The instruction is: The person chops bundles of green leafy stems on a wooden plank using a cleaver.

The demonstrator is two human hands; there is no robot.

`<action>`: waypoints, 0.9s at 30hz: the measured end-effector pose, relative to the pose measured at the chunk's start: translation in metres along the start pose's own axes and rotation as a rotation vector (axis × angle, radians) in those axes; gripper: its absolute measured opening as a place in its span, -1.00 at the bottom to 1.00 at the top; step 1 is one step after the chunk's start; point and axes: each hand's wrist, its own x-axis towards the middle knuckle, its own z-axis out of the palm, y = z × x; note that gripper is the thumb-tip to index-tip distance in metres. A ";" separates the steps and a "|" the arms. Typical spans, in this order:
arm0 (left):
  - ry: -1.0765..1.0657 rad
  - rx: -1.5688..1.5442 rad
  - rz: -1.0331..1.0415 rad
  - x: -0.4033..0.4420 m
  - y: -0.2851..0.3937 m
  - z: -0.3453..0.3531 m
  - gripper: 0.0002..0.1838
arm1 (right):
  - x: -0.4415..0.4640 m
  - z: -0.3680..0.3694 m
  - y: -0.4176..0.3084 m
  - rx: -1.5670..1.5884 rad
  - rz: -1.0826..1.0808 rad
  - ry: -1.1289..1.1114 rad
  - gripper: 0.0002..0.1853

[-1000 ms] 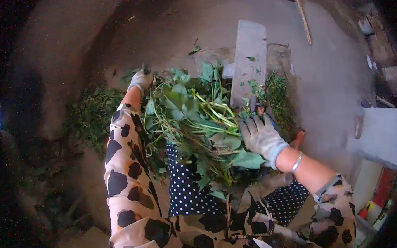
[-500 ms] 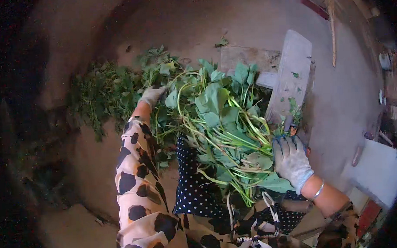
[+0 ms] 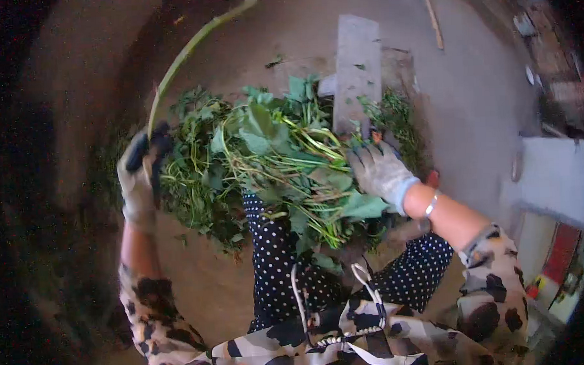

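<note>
A large bundle of leafy green stems (image 3: 291,163) lies across the person's lap, over dark polka-dot trousers. My left hand (image 3: 143,168), in a light glove with dark fingertips, is raised at the left and closed on a long green stem (image 3: 183,56) that curves upward. Gloved too, my right hand (image 3: 380,170) rests at the bundle's right end, its fingers spread over the stem ends. Beyond its fingertips a small orange and dark object (image 3: 376,136) shows, too small to name.
A wooden board (image 3: 357,71) extends away from the bundle. More greenery (image 3: 202,192) lies on the left, with another heap (image 3: 402,127) right of the board. A pale slab (image 3: 555,180) stands at the far right, and a thin stick (image 3: 433,20) lies at the top.
My left hand has moved left and toward the body from the bundle's far side, and a long stem now rises from it. My right hand stays on the stem ends as the view shifts.
</note>
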 end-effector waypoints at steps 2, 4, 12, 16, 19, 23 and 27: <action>-0.141 0.136 0.085 -0.040 -0.003 0.005 -0.71 | 0.001 0.010 0.000 0.028 0.000 0.095 -0.55; -0.374 0.454 0.061 -0.071 -0.023 0.013 -0.67 | 0.002 0.018 0.000 0.035 0.009 0.109 -0.56; -0.625 1.032 -0.067 -0.108 -0.072 0.005 -0.62 | -0.004 -0.014 0.005 0.088 -0.066 -0.154 -0.10; -0.592 1.307 -0.096 -0.090 -0.073 -0.009 -0.49 | -0.001 -0.013 0.010 0.200 -0.073 -0.290 -0.13; -0.810 1.449 -0.489 -0.057 -0.045 0.021 -0.25 | -0.007 -0.015 0.008 0.145 -0.057 -0.282 -0.20; -0.903 1.543 -0.232 -0.015 0.051 0.086 -0.24 | -0.010 -0.024 0.010 0.202 -0.072 -0.224 -0.18; -0.913 0.750 0.207 0.006 0.101 0.166 -0.44 | -0.006 -0.012 0.011 0.239 -0.142 -0.294 0.04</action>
